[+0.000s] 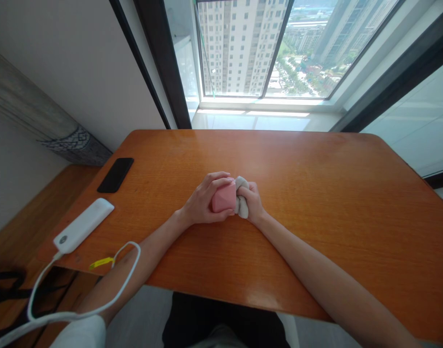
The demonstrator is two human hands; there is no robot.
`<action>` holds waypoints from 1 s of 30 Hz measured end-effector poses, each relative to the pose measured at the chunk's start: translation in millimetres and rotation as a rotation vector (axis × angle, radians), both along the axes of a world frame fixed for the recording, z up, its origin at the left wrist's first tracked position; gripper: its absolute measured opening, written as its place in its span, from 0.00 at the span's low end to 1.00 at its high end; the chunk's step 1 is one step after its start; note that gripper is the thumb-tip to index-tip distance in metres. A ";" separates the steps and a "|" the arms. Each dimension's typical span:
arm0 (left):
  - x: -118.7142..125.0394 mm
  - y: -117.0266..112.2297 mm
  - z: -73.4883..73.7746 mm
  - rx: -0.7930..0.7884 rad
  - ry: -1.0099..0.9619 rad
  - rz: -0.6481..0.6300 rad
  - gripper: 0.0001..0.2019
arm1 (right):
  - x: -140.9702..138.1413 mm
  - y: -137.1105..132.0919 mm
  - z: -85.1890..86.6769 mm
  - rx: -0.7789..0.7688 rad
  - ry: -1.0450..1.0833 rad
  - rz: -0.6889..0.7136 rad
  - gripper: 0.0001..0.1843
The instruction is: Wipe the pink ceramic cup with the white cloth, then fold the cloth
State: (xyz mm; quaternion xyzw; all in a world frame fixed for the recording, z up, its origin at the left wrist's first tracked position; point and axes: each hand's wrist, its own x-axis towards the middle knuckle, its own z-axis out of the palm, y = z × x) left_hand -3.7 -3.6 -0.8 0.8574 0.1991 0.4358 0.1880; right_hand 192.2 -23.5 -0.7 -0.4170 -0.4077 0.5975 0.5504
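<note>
Near the middle of the wooden table (301, 232), my left hand (203, 198) is wrapped round a small pink block-shaped object (224, 197) with faceted sides. Its fingers lie over the top, and the thumb is at the near side. My right hand (254, 202) grips a bunched white cloth (242, 195). The cloth is against the right side of the pink object. What the pink object is exactly cannot be made out, and its underside is hidden.
At the table's left lie a black phone (116, 175) and a white power bank (84, 225). A white cable (132, 270) with a yellow tag (101, 262) loops over my left forearm. Beyond the far edge is a window (257, 53); a curtain (62, 116) hangs at left.
</note>
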 end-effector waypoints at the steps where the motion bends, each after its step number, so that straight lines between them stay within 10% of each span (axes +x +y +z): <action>1: 1.0 -0.9 1.0 -0.075 -0.023 0.003 0.39 | 0.0 -0.7 0.1 0.000 -0.006 0.007 0.14; 7: 6.3 -6.6 -3.4 -0.660 -0.211 0.029 0.29 | -1.1 -3.7 -0.6 -0.002 -0.032 0.042 0.12; 19: -7.0 5.4 -10.8 0.140 0.057 -0.054 0.49 | 0.0 1.7 -0.6 -0.018 0.005 -0.010 0.14; 30: 9.1 -7.8 2.9 -0.438 -0.193 0.027 0.27 | -1.0 -5.3 1.6 0.005 -0.034 0.024 0.13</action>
